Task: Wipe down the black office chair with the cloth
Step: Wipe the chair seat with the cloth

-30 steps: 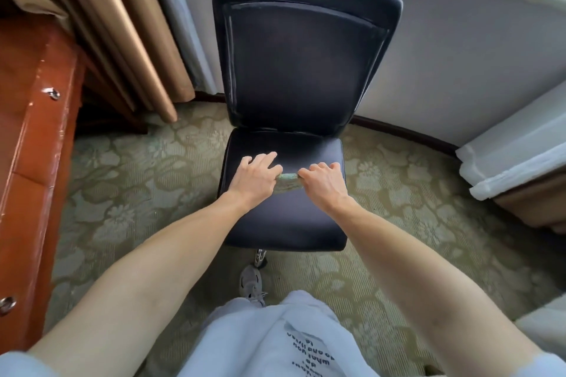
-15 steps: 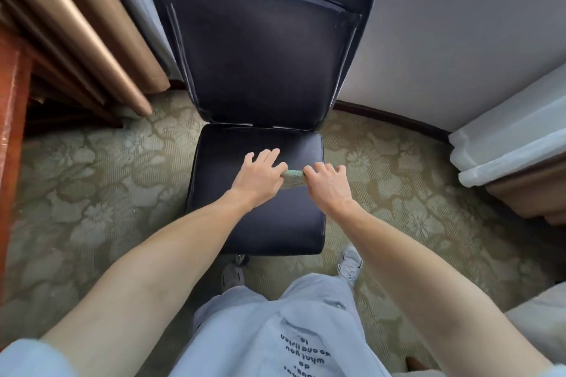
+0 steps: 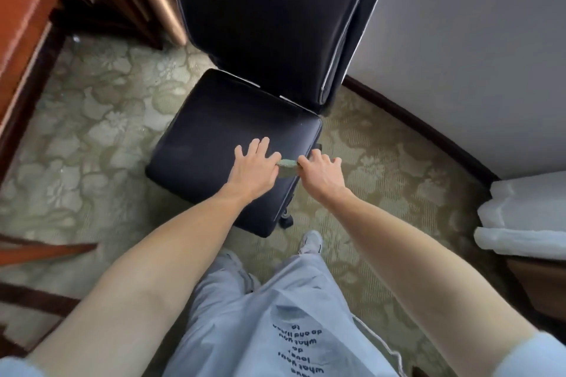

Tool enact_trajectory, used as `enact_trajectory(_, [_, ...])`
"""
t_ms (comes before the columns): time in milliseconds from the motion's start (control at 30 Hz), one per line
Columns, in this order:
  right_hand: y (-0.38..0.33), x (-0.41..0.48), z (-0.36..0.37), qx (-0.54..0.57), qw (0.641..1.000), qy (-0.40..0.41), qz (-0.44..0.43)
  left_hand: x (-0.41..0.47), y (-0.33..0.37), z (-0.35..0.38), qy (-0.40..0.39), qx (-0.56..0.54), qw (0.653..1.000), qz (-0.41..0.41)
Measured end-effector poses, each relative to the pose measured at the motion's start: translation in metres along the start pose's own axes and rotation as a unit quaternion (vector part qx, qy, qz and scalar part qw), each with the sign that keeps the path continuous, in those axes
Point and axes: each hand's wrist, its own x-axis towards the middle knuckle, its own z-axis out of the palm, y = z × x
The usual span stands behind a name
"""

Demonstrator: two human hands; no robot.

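Pressing down side by side, the left hand [image 3: 251, 169] and right hand [image 3: 322, 173] work a small greenish cloth [image 3: 287, 167] on the seat of the black chair [image 3: 214, 144], near its right edge. The left hand lies flat with fingers spread, palm down on the seat, its thumb side over one end of the cloth; the right hand has its fingers bent over the other end, partly hanging past the seat's edge. Holding it stretched between two hands probably keeps the cloth from bunching as it rubs the smooth surface, and leaning in with straight arms adds weight.

Only a sliver of cloth shows between the hands, so I cannot tell how large it is or how firmly either hand grips it. The backrest runs out of the top of the view. Under the seat, just a castor [image 3: 286, 220] peeks out near the front; the rest of the base is hidden. Everything is slightly blurred.
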Motion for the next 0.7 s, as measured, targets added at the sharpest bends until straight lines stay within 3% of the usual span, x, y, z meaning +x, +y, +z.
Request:
enact_trajectory(433, [0.044,0.037,0.057,0.079,0.994,-0.017,-0.067,0.004,0.034,0.063,-0.067,-0.115,0.986,-0.098])
enact_trajectory(700, [0.060,0.119,0.121,0.088,0.992,0.033,-0.078,0.066,0.016,0.148,-0.039,-0.094,0.987,-0.121])
